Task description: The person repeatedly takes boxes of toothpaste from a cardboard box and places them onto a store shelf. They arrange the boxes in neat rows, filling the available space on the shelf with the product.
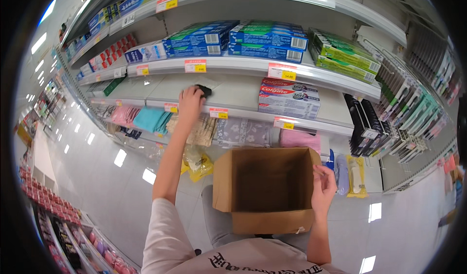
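Observation:
My left hand (191, 101) reaches out to the middle shelf (233, 93), its fingers closed on a small dark object (205, 90) against the shelf surface. What that object is, I cannot make out. An open cardboard box (272, 221) rests in front of me at lap height, and its visible inside holds nothing. My right hand (323, 189) is at the box's right edge, with bent fingers gripping the rim. To the right on the same shelf stands a stack of red and white toothpaste boxes (289, 99).
The shelf above carries blue and green toothpaste boxes (267, 40) and green boxes (345, 55). Below lie folded towels (153, 120) and a patterned grey cloth (244, 133). Hanging toothbrush packs (389, 94) line the right side. A yellow package (356, 176) sits low at right.

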`<state>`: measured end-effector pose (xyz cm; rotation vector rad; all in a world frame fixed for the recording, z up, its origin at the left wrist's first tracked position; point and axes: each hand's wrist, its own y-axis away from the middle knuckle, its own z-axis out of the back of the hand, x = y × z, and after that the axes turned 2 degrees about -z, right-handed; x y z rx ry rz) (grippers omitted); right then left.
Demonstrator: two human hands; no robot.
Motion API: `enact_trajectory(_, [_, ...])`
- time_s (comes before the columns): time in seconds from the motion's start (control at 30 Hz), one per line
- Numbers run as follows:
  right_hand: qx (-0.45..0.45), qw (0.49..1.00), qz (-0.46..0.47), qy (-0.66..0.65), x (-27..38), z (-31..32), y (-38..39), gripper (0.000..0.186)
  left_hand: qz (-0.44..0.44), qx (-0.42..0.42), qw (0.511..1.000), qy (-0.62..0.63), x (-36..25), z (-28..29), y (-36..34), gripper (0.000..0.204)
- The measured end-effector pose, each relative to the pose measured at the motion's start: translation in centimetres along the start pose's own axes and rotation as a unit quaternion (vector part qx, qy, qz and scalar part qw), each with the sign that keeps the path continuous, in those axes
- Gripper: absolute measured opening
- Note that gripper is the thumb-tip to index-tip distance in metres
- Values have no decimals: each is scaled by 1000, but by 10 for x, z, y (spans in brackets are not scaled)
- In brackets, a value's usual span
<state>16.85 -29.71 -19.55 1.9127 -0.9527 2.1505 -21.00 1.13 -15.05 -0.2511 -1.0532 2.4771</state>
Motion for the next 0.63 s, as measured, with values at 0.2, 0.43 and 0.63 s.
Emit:
enact_trajectory(0.2, [127, 986, 47, 100, 46, -22, 26, 82, -150, 63, 966, 202, -213, 128, 75, 29])
enact_trajectory(0.43, [77, 997, 24, -12, 23, -35, 66, 73, -132, 31, 898, 419, -299, 133, 128, 41])
enact_trajectory(0.63, [43, 979, -113, -165, 62, -6, 81, 86, 68, -16, 833, 549, -279, 137, 137, 84])
